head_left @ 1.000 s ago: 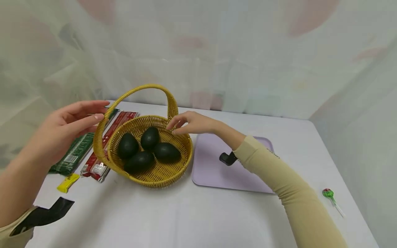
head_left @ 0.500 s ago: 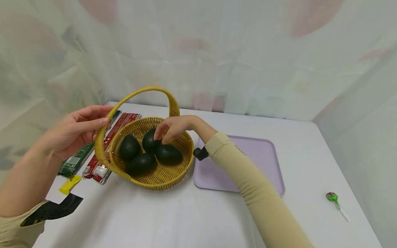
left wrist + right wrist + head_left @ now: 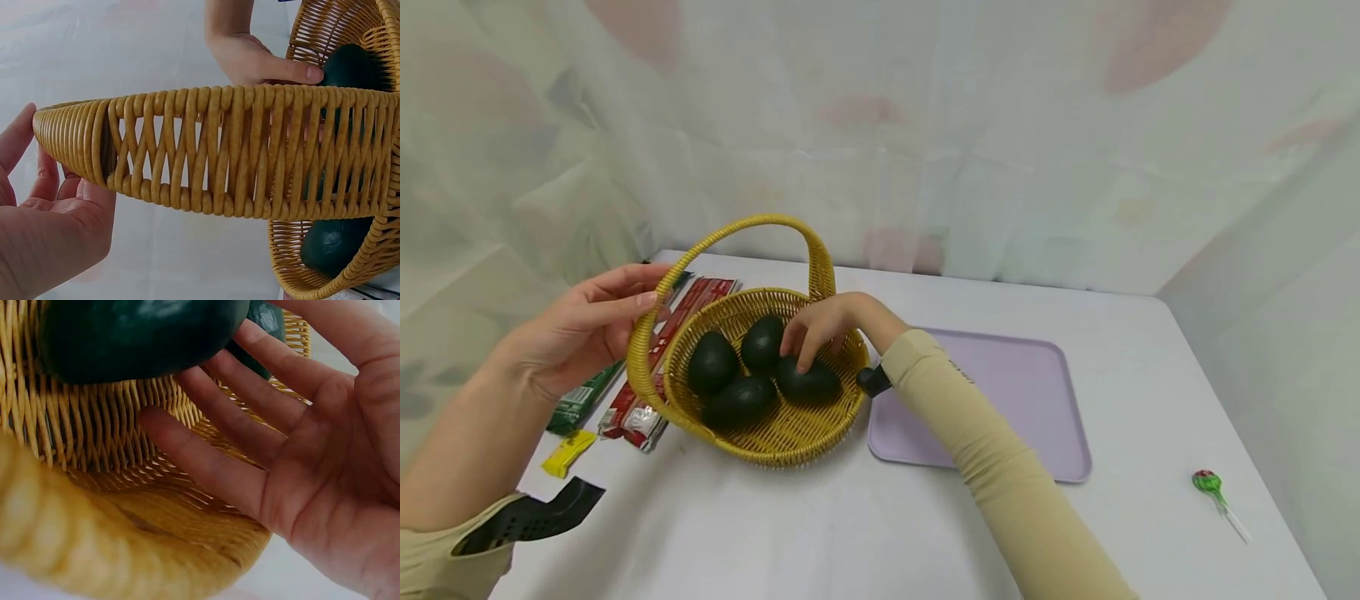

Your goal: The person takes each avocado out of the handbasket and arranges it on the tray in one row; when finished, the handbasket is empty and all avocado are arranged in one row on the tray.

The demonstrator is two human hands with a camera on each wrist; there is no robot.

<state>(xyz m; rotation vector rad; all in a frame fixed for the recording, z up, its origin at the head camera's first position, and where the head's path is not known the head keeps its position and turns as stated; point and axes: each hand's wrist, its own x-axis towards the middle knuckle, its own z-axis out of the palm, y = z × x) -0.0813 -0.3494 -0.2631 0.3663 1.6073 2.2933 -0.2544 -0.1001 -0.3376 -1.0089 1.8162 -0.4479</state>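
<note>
Left of the basket (image 3: 775, 433), our left hand (image 3: 580, 329) touches its handle with fingers relaxed and straight. Inside the basket, our right hand (image 3: 827, 329) rests slightly spread fingers on the nearest avocado (image 3: 808, 382); a purple tray (image 3: 1037, 400) lies right of the basket.

basket (image 3: 752, 433): you see woven wicker, yellow, ribbed and rough
avocados (image 3: 808, 381): dark green skin, smooth with a dull sheen
tray (image 3: 1037, 400): lilac plastic, smooth and matt, at the table's right half
table (image 3: 820, 533): white, matt cover
packets (image 3: 632, 412): glossy foil wrappers near its left edge
</note>
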